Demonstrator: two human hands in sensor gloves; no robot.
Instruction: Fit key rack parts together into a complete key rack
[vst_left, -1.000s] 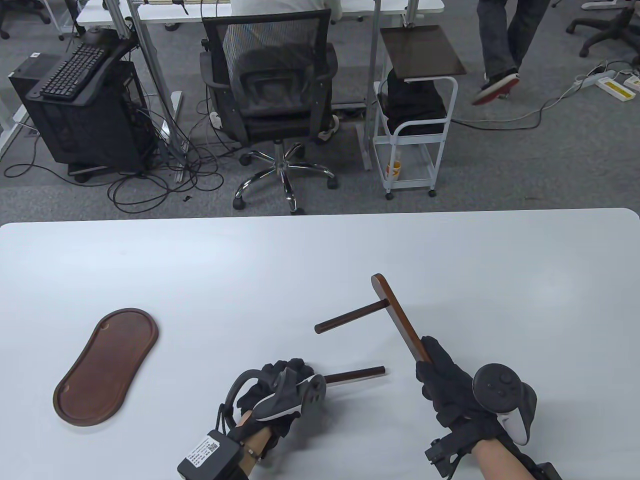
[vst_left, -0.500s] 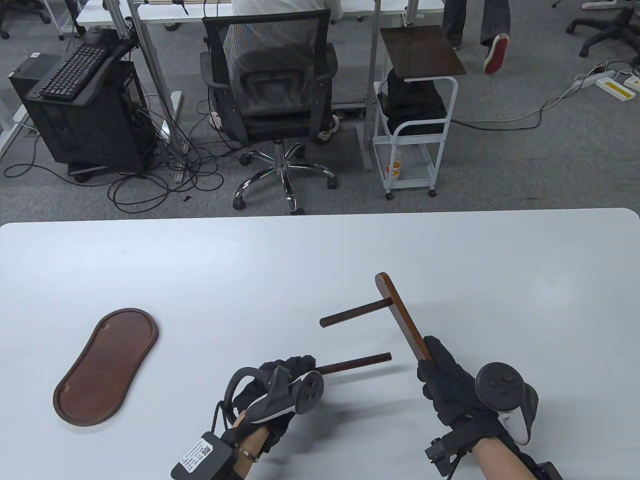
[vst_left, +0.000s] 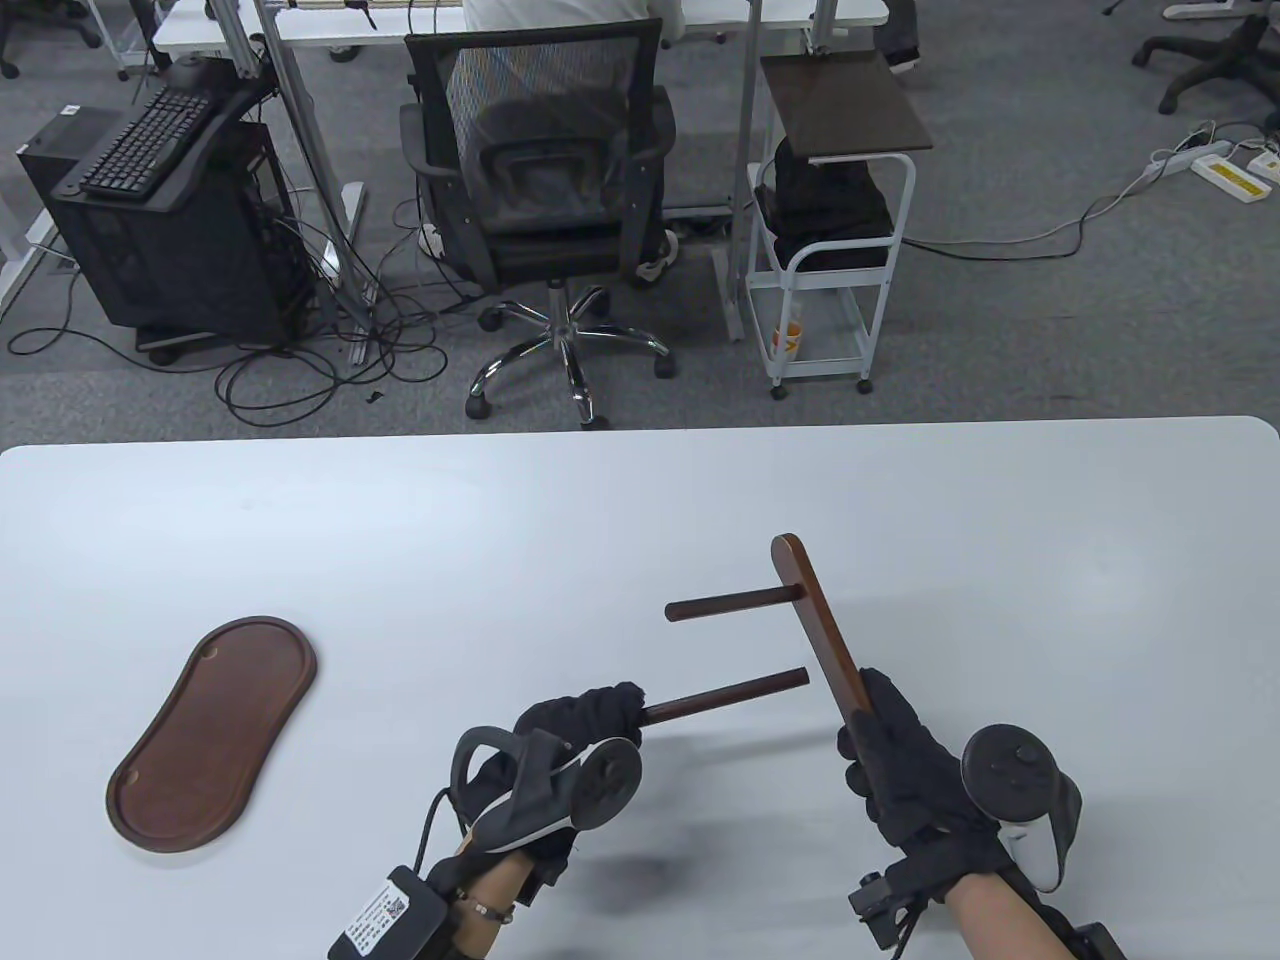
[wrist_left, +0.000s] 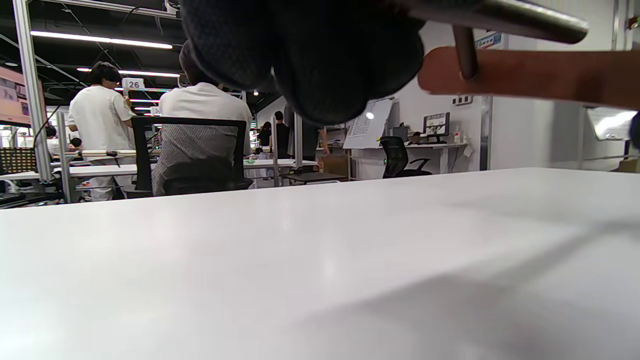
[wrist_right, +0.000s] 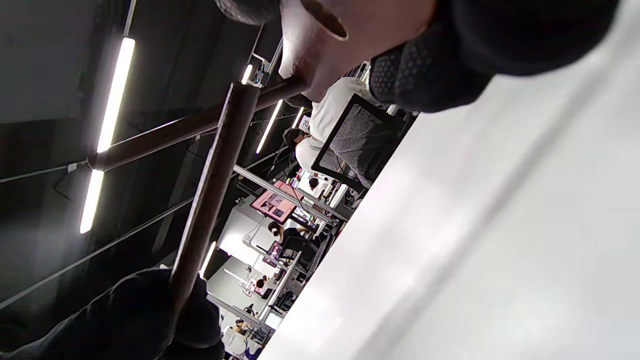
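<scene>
My right hand (vst_left: 900, 760) grips the lower end of a flat brown wooden bar (vst_left: 818, 625), held above the table. One dark round rod (vst_left: 728, 603) is fitted into the bar near its top and sticks out to the left. My left hand (vst_left: 585, 715) grips a second dark rod (vst_left: 728, 692) by its left end; the rod's free tip lies close to the bar, just above my right fingers. In the right wrist view the held rod (wrist_right: 210, 185) points at a hole (wrist_right: 325, 20) in the bar. In the left wrist view the rod (wrist_left: 505, 17) crosses the bar (wrist_left: 540, 75).
An oval brown wooden tray base (vst_left: 212, 732) lies flat on the white table (vst_left: 500, 540) at the left. Beyond the table's far edge stand an office chair (vst_left: 545, 190), a computer tower (vst_left: 170, 230) and a white cart (vst_left: 830, 250).
My left hand has lifted its rod up and to the right, bringing the tip close to the bar. My right hand has shifted the bar slightly right and more upright.
</scene>
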